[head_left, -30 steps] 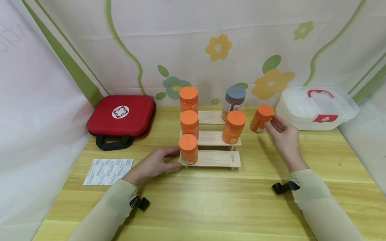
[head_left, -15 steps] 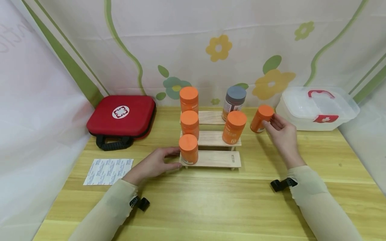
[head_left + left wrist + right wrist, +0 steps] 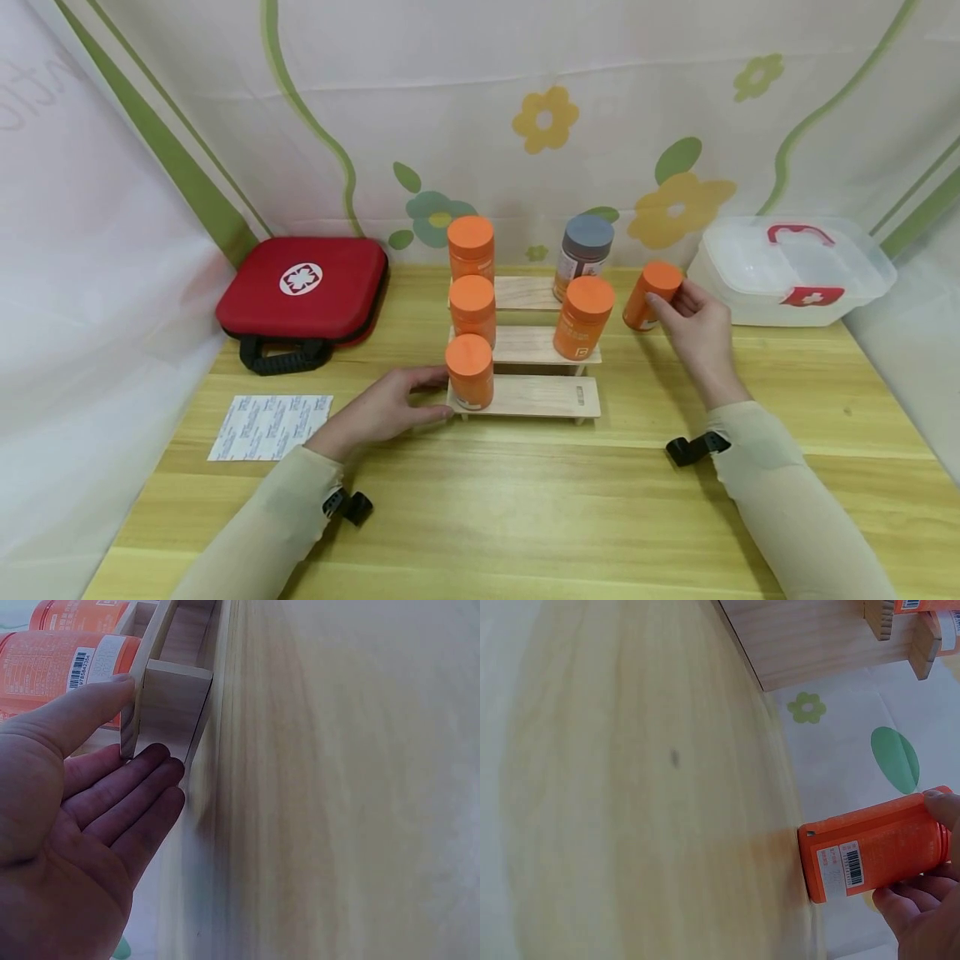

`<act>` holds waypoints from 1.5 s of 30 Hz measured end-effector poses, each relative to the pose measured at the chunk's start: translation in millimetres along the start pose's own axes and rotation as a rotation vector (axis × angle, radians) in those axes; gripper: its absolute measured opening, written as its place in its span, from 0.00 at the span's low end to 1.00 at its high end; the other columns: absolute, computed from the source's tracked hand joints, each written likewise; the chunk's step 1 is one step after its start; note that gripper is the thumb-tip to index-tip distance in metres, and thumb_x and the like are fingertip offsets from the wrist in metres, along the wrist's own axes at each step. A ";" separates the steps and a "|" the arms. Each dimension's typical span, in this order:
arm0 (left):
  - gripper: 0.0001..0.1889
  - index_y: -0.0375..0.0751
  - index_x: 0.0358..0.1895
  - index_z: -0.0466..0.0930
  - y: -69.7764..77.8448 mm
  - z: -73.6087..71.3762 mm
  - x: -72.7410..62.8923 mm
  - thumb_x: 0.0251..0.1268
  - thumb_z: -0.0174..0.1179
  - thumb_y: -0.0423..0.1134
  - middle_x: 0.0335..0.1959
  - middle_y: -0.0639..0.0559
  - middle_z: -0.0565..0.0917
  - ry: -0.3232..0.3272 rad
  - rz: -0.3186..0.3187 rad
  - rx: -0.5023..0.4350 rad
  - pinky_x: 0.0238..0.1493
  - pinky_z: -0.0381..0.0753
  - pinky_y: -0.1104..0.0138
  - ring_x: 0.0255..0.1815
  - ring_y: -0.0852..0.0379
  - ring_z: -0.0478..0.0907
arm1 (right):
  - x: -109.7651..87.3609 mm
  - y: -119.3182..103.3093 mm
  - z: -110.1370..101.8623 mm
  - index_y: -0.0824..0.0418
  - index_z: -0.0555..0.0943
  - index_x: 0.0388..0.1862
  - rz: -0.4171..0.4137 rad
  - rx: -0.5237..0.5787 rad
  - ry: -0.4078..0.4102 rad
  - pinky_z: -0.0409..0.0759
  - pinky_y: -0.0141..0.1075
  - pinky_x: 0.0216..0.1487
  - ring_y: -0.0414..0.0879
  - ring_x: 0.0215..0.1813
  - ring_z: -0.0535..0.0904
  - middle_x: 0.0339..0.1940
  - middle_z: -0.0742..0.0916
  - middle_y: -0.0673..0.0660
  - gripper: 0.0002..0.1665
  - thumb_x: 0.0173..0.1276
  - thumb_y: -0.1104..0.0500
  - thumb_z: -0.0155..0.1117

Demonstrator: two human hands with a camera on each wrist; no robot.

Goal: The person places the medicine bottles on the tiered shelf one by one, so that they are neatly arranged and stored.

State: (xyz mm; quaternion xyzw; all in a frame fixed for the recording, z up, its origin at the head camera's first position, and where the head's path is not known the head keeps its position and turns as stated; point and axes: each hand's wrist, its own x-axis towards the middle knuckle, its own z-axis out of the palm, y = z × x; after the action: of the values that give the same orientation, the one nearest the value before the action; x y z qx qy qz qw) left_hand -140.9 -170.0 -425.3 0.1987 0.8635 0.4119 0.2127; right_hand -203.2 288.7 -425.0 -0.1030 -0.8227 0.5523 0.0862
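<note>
A wooden three-step rack [image 3: 536,395] stands mid-table and bears several orange pill bottles [image 3: 472,372] and one grey-capped bottle [image 3: 585,250]. My left hand [image 3: 386,406] holds the left end of its lowest step; in the left wrist view the thumb lies at the step's edge and the index fingertip is partly hidden behind it. Right of the rack, my right hand [image 3: 701,329] grips a separate orange pill bottle [image 3: 647,302] near its cap. The right wrist view shows that bottle's barcode label [image 3: 840,866] and its base at the tabletop.
A red first-aid case [image 3: 300,287] with a black handle lies at the back left. Nearer on the left is a white printed sheet [image 3: 270,427]. A translucent box [image 3: 795,271] with a red clasp stands behind my right hand, before a flowered curtain [image 3: 465,125].
My right hand has shifted slightly left and its thumb has come further across the bottle's side. The bottle itself barely moves. My left hand and the rack stay put.
</note>
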 end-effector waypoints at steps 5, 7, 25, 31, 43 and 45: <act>0.35 0.47 0.78 0.75 -0.4 0.3 0.3 0.72 0.73 0.51 0.75 0.50 0.81 0.001 -0.006 0.001 0.82 0.70 0.45 0.79 0.48 0.75 | -0.9 -0.8 -0.6 0.61 0.68 0.84 0.006 -0.016 0.011 0.81 0.19 0.62 0.56 0.79 0.77 0.78 0.79 0.64 0.45 0.77 0.42 0.70; 0.35 0.47 0.78 0.75 -0.4 0.2 0.2 0.72 0.73 0.51 0.75 0.50 0.81 0.003 -0.011 0.004 0.82 0.70 0.45 0.79 0.48 0.74 | -0.3 -0.6 -0.9 0.61 0.68 0.84 0.000 -0.023 0.012 0.81 0.20 0.63 0.56 0.79 0.77 0.78 0.79 0.64 0.45 0.77 0.42 0.70; 0.35 0.48 0.79 0.75 0.2 -0.2 -0.1 0.72 0.73 0.51 0.75 0.50 0.81 0.000 -0.012 -0.002 0.82 0.71 0.46 0.79 0.48 0.75 | -6.6 -1.0 -3.9 0.59 0.71 0.83 0.012 -0.035 0.044 0.82 0.20 0.61 0.55 0.78 0.78 0.78 0.80 0.61 0.44 0.76 0.43 0.72; 0.35 0.47 0.79 0.75 0.9 -0.4 -0.8 0.73 0.73 0.51 0.75 0.50 0.81 -0.002 -0.007 0.001 0.82 0.71 0.45 0.79 0.47 0.75 | -14.7 -3.6 -7.1 0.60 0.71 0.83 -0.025 -0.051 0.027 0.80 0.16 0.58 0.53 0.77 0.80 0.78 0.80 0.63 0.42 0.77 0.46 0.71; 0.35 0.48 0.79 0.75 1.2 -0.7 -0.2 0.73 0.73 0.51 0.76 0.50 0.80 -0.007 -0.008 -0.004 0.82 0.71 0.45 0.79 0.48 0.74 | -35.6 -11.8 -14.8 0.62 0.75 0.80 -0.113 -0.072 0.040 0.80 0.15 0.56 0.35 0.66 0.84 0.74 0.82 0.67 0.38 0.76 0.50 0.73; 0.35 0.48 0.79 0.75 1.7 -0.6 -0.9 0.73 0.73 0.51 0.76 0.50 0.80 -0.005 -0.008 -0.003 0.82 0.70 0.45 0.80 0.47 0.74 | -39.0 -13.1 -16.2 0.62 0.75 0.80 -0.119 -0.069 0.042 0.80 0.15 0.56 0.31 0.64 0.83 0.74 0.82 0.67 0.38 0.76 0.50 0.74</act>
State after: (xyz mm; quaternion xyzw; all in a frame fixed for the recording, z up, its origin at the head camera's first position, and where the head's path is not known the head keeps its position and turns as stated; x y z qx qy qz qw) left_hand -140.2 -169.9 -423.4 0.1959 0.8632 0.4117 0.2167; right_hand -162.4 288.0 -407.8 -0.0684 -0.8440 0.5153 0.1325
